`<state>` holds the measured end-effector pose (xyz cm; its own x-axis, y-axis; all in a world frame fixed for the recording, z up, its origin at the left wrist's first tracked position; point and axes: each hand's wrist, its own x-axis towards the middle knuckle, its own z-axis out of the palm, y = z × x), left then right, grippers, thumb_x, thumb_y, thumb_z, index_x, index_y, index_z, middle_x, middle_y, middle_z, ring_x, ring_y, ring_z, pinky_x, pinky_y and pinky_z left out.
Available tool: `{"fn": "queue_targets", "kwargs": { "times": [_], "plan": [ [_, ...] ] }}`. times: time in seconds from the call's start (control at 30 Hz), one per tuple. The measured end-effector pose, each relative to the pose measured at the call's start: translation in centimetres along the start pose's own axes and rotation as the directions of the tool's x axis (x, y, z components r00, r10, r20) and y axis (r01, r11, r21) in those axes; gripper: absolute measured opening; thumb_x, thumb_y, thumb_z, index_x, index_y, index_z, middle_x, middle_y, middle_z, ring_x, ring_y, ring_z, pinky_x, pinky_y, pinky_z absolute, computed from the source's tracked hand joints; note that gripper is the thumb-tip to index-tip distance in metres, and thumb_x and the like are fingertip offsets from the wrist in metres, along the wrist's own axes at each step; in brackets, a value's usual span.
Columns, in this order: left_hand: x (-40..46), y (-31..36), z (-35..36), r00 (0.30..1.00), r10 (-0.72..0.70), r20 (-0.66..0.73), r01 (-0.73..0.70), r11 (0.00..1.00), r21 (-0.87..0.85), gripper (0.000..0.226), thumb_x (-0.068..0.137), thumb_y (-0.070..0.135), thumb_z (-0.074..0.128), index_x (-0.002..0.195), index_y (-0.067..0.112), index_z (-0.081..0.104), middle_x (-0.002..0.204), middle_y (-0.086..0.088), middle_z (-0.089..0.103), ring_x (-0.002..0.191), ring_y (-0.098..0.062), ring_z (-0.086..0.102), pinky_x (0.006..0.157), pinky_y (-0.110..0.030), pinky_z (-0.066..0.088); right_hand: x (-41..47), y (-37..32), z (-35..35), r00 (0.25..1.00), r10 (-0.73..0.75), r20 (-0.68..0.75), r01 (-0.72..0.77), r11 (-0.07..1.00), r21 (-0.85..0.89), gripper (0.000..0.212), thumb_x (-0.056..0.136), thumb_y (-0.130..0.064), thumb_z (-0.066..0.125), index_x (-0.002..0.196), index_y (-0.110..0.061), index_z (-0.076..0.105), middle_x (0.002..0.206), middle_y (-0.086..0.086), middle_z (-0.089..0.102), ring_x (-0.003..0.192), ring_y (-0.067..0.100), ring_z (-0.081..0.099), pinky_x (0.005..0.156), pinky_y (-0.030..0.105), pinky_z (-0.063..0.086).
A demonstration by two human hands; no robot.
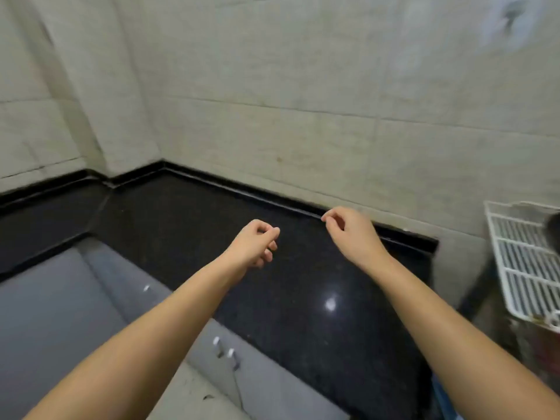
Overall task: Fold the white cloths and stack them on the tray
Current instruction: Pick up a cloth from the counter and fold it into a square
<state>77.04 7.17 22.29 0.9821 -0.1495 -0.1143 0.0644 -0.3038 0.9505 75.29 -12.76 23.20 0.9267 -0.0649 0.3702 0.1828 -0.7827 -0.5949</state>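
No white cloth and no tray show in the head view. My left hand (254, 242) hovers over the middle of the black stone counter (169, 225), fingers curled in with the thumb against the forefinger, holding nothing. My right hand (348, 230) is raised a little further back, close to the counter's rear upstand, its fingers also curled and its thumb near the forefinger tip, with nothing in it. Both bare forearms reach in from the bottom of the view.
A tiled wall (303, 86) closes the counter at the back and left corner. Grey cabinet doors (60, 313) with small handles lie below the counter's front edge. A white wire rack (521, 262) stands at the right, past the counter's end.
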Motion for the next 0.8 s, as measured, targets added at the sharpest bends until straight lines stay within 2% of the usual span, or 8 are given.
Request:
{"fn": "queue_targets", "kwargs": {
  "times": [0.1, 0.2, 0.27, 0.37, 0.47, 0.6, 0.7, 0.8],
  "plan": [
    [-4.2, -6.6, -11.4, 0.979, -0.046, -0.201, 0.075, 0.988, 0.136, 0.013, 0.095, 0.025, 0.051, 0.086, 0.017, 0.048, 0.071, -0.003, 0.055, 0.050, -0.013, 0.047, 0.043, -0.023, 0.032, -1.7, -7.9, 11.4, 0.974, -0.080, 0.213, 0.075, 0.997, 0.031, 0.021, 0.093, -0.022, 0.046, 0.100, -0.022, 0.066, 0.105, 0.002, 0.064, 0.098, 0.022, 0.059, 0.093, 0.038, 0.044],
    [-8.9, -12.4, -20.6, 0.924, -0.066, -0.376, 0.187, 0.937, 0.295, 0.009, 0.094, 0.023, 0.053, 0.090, 0.015, 0.050, 0.075, -0.003, 0.059, 0.063, -0.018, 0.055, 0.055, -0.027, 0.041, -3.9, -15.5, 20.8, 0.913, -0.177, 0.367, 0.163, 0.984, 0.071, 0.022, 0.094, -0.024, 0.044, 0.103, -0.021, 0.065, 0.105, 0.004, 0.062, 0.099, 0.025, 0.059, 0.093, 0.039, 0.043],
    [-12.4, -15.9, -25.8, 0.863, -0.059, -0.502, 0.281, 0.881, 0.379, 0.007, 0.092, 0.023, 0.054, 0.089, 0.016, 0.052, 0.080, -0.003, 0.060, 0.075, -0.021, 0.057, 0.066, -0.028, 0.042, -5.3, -20.0, 25.9, 0.860, -0.249, 0.446, 0.230, 0.968, 0.097, 0.023, 0.095, -0.025, 0.044, 0.104, -0.018, 0.064, 0.105, 0.007, 0.060, 0.100, 0.028, 0.059, 0.089, 0.039, 0.044],
    [-17.5, -20.9, -32.1, 0.753, -0.107, -0.649, 0.434, 0.823, 0.368, 0.007, 0.092, 0.024, 0.053, 0.090, 0.018, 0.052, 0.083, -0.001, 0.061, 0.085, -0.024, 0.059, 0.075, -0.033, 0.046, -7.4, -25.9, 32.9, 0.770, -0.364, 0.523, 0.347, 0.928, 0.135, 0.023, 0.096, -0.027, 0.044, 0.105, -0.014, 0.062, 0.107, 0.009, 0.060, 0.106, 0.029, 0.056, 0.087, 0.038, 0.043],
    [-21.7, -25.2, -37.3, 0.653, -0.182, -0.735, 0.565, 0.763, 0.313, 0.011, 0.093, 0.025, 0.051, 0.096, 0.015, 0.054, 0.088, -0.003, 0.063, 0.090, -0.026, 0.060, 0.077, -0.035, 0.048, -9.4, -31.1, 39.0, 0.681, -0.464, 0.566, 0.460, 0.873, 0.162, 0.027, 0.097, -0.032, 0.043, 0.113, -0.017, 0.060, 0.117, 0.006, 0.058, 0.115, 0.026, 0.052, 0.093, 0.039, 0.041],
    [-25.3, -29.7, -43.8, 0.543, -0.201, -0.816, 0.658, 0.705, 0.264, 0.015, 0.093, 0.026, 0.051, 0.099, 0.013, 0.056, 0.097, -0.005, 0.064, 0.094, -0.026, 0.059, 0.077, -0.034, 0.046, -10.8, -36.9, 46.5, 0.577, -0.601, 0.554, 0.625, 0.761, 0.175, 0.033, 0.097, -0.033, 0.044, 0.126, -0.019, 0.052, 0.131, 0.003, 0.049, 0.125, 0.025, 0.042, 0.099, 0.039, 0.034],
    [-26.0, -32.6, -49.5, 0.488, -0.189, -0.852, 0.743, 0.602, 0.292, 0.020, 0.093, 0.030, 0.049, 0.103, 0.015, 0.056, 0.106, -0.004, 0.061, 0.102, -0.025, 0.056, 0.083, -0.036, 0.046, -11.0, -41.5, 52.8, 0.471, -0.714, 0.518, 0.742, 0.638, 0.205, 0.031, 0.089, -0.027, 0.058, 0.118, -0.016, 0.059, 0.132, 0.009, 0.052, 0.126, 0.029, 0.047, 0.096, 0.044, 0.040],
    [-26.1, -35.3, -55.5, 0.428, -0.219, -0.877, 0.841, 0.453, 0.297, 0.024, 0.093, 0.032, 0.046, 0.111, 0.018, 0.054, 0.116, -0.004, 0.057, 0.113, -0.024, 0.050, 0.090, -0.037, 0.042, -10.4, -46.5, 58.9, 0.357, -0.779, 0.516, 0.819, 0.526, 0.228, 0.033, 0.072, -0.027, 0.076, 0.102, -0.018, 0.067, 0.120, 0.010, 0.063, 0.113, 0.029, 0.061, 0.086, 0.045, 0.050]
  ]
}}
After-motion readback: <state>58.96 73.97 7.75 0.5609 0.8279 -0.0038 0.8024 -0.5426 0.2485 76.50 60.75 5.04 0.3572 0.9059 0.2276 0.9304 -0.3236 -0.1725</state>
